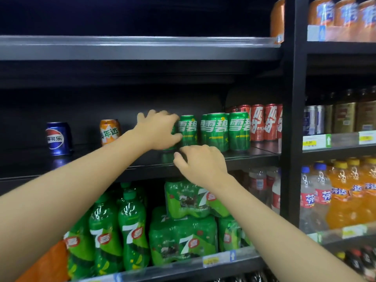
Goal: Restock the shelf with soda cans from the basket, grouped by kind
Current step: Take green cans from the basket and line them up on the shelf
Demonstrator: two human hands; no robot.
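From the head view, the left hand (157,130) grips a green Sprite can (173,143) standing on the dark metal shelf (240,154). The right hand (200,162), fingers curled, rests at the shelf edge; its hold cannot be told. To the right stand four more green cans (216,132); left, one blue Pepsi can (58,138) and one orange can (109,131).

Shop drinks aisle: black shelving (142,47) stocked with soda cans (217,131), bottles (132,231) (multipacks too), price tags (314,141) on edges

Green 7-Up bottles (105,237) and shrink-wrapped green multipacks (183,239) are stacked on the lower tier. Orange soda bottles (345,192) and dark-capped brown bottles (345,115) are seen in the neighbouring bay, behind yellow price tags (309,142).
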